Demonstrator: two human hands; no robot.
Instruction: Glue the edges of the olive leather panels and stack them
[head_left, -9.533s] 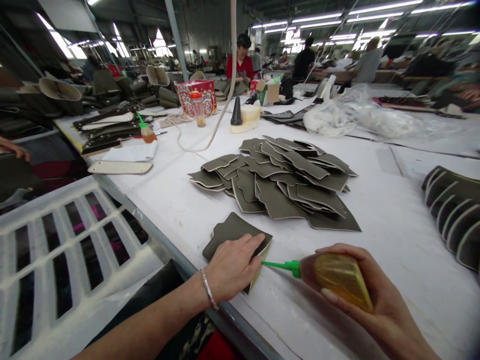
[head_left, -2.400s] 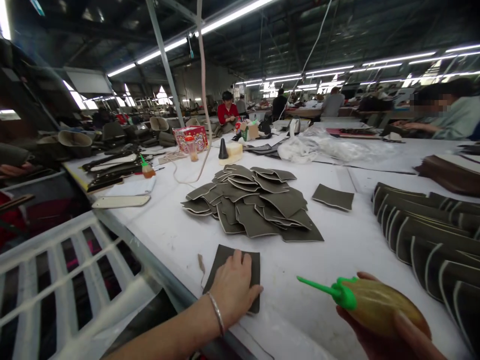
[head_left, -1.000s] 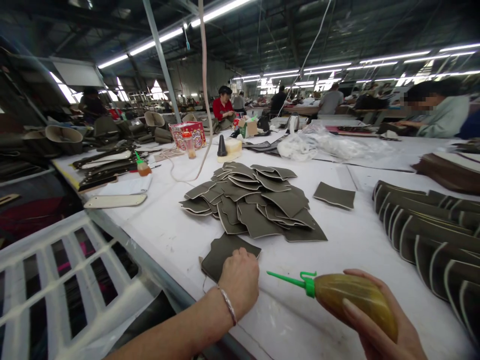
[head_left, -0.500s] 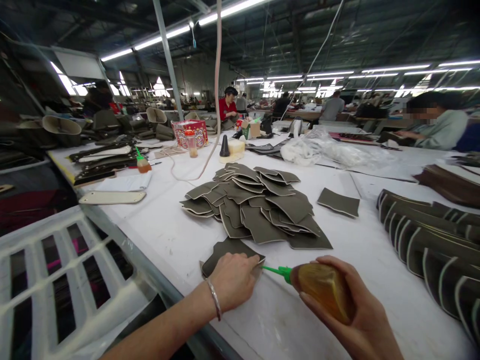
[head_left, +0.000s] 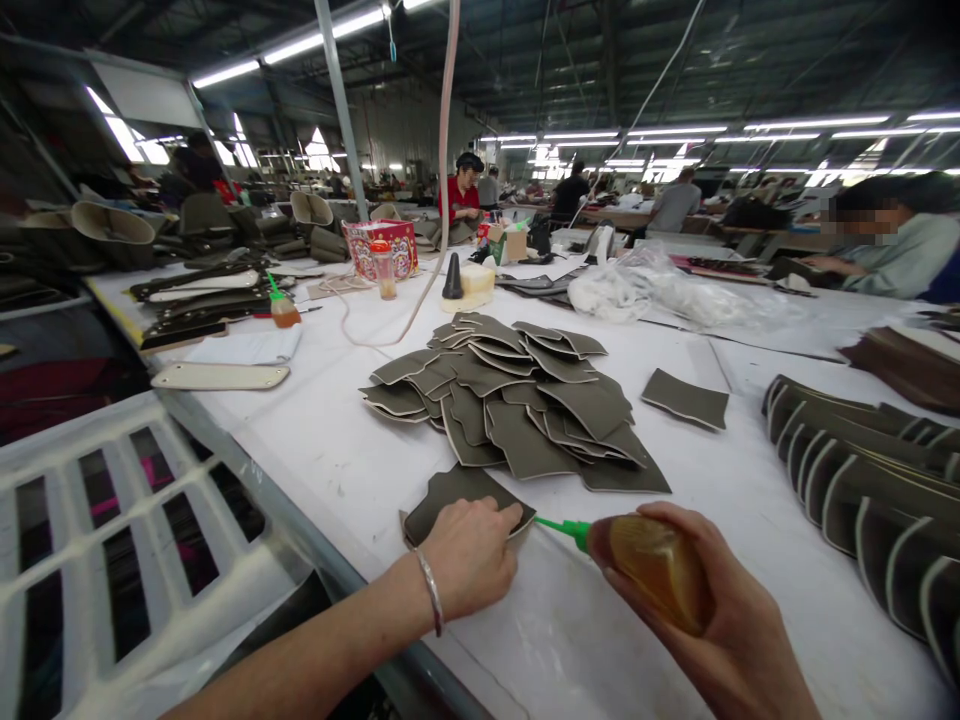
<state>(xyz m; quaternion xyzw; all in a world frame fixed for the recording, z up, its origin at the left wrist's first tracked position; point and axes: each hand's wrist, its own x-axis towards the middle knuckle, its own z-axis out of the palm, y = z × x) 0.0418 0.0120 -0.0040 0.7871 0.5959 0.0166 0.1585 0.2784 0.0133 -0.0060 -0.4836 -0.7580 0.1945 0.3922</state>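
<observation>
My left hand [head_left: 471, 556], a bracelet on its wrist, presses down with curled fingers on a dark olive cut piece [head_left: 448, 493] near the table's front edge. My right hand [head_left: 701, 620] is wrapped round an amber glue bottle [head_left: 654, 566]. Its green nozzle [head_left: 559, 526] points left and reaches the right edge of that piece beside my left fingers. Just behind lies a heap of the same olive pieces [head_left: 517, 400].
A single olive piece [head_left: 685, 398] lies right of the heap. A fanned row of olive pieces [head_left: 862, 450] runs along the right. A white plastic crate [head_left: 105, 540] stands at the left. A hose [head_left: 442, 170] hangs over the white table [head_left: 330, 440]. Other people work at the back and right.
My left hand lifted the near piece's edge, and my right hand swung the bottle in from the right until its nozzle met that edge. The view shifted slightly.
</observation>
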